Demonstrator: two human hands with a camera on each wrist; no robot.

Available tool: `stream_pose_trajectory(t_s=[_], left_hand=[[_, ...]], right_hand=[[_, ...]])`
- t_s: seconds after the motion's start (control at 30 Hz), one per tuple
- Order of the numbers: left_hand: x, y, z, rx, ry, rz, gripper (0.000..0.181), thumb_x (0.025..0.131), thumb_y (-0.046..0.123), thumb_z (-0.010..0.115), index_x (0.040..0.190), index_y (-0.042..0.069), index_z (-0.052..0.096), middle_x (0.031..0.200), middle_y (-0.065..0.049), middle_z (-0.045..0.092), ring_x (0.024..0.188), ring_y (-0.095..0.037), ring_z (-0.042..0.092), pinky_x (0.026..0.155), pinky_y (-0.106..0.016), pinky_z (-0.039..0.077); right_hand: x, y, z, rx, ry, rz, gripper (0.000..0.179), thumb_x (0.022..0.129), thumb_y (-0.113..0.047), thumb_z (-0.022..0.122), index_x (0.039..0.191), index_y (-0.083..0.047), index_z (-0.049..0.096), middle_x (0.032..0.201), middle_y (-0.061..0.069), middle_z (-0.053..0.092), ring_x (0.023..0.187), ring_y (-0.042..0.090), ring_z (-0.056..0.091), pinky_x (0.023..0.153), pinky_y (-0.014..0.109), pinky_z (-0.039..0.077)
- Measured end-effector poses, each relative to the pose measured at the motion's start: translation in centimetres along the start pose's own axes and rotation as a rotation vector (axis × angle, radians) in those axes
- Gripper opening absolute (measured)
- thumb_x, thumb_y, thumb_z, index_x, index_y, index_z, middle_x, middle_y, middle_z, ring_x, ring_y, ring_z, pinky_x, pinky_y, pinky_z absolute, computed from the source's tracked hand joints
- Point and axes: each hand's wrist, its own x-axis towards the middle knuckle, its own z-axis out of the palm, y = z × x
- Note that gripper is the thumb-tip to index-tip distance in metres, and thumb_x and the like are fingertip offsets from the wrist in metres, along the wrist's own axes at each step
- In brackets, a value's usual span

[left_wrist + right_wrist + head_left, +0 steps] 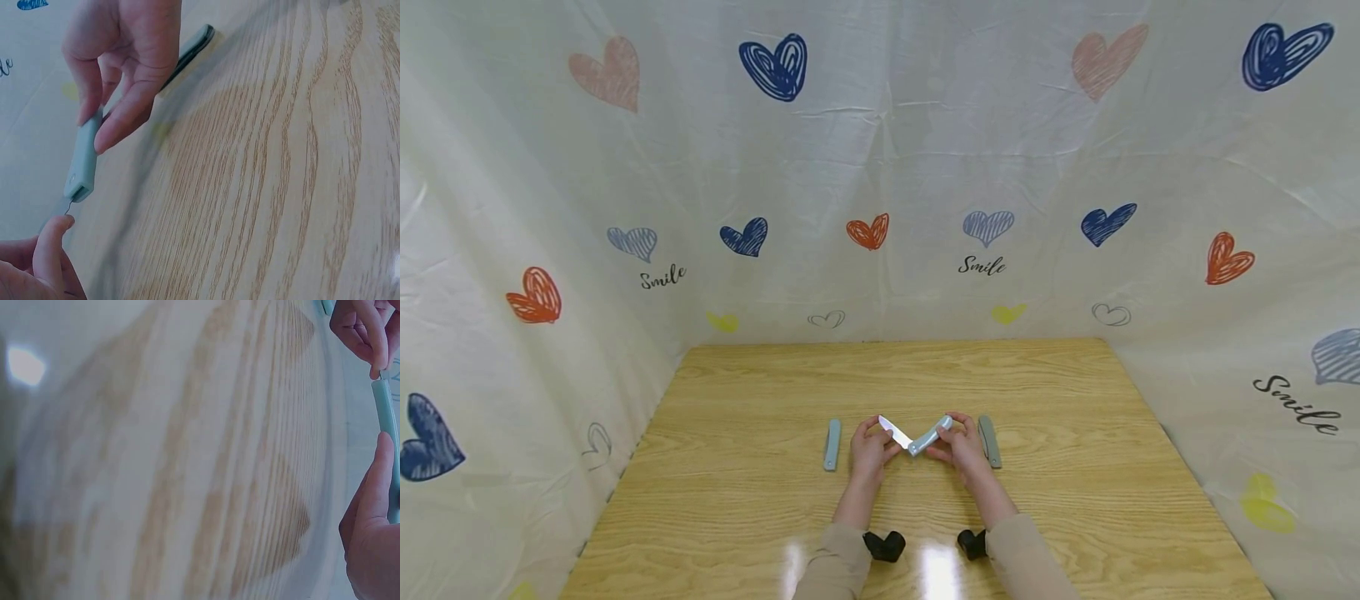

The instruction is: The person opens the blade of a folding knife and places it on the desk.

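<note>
A folding knife (927, 441) with a pale blue handle is held up between both hands, its blade (891, 429) swung out at a wide angle to the handle. On the blade is my left hand (868, 451), pinching it between thumb and fingers. My right hand (966, 447) grips the handle (84, 159) with thumb and fingertips. In the right wrist view the left fingers (379, 353) meet the blade close to the handle's end, so most of the blade is hidden there.
A pale blue folded knife (832, 445) lies on the wooden table (760, 500) left of the left hand. A grey-green folded knife (990, 442) lies just right of the right hand. Behind the table hangs a white cloth (925, 183) printed with hearts.
</note>
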Motion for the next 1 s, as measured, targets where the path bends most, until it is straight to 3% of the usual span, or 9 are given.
stream_pose_trajectory(t_s=[0.63, 1.0], left_hand=[[-0.27, -0.05, -0.01, -0.048, 0.01, 0.027, 0.046, 0.093, -0.013, 0.046, 0.137, -0.014, 0.033, 0.112, -0.03, 0.041, 0.092, -0.028, 0.059, 0.087, -0.039, 0.056], [-0.36, -0.19, 0.25, -0.113, 0.054, 0.035, 0.045, 0.092, -0.016, 0.045, 0.135, -0.015, 0.034, 0.109, -0.029, 0.043, 0.085, -0.025, 0.06, 0.09, -0.044, 0.054]], right_hand=[[-0.11, 0.1, 0.2, 0.078, 0.014, -0.011, 0.044, 0.102, -0.002, 0.045, 0.14, 0.001, 0.023, 0.114, 0.017, 0.049, 0.088, 0.017, 0.061, 0.079, 0.034, 0.06], [-0.1, 0.17, 0.39, 0.153, 0.029, -0.026, 0.045, 0.1, 0.002, 0.045, 0.139, 0.002, 0.022, 0.103, 0.015, 0.05, 0.082, 0.017, 0.061, 0.077, 0.033, 0.06]])
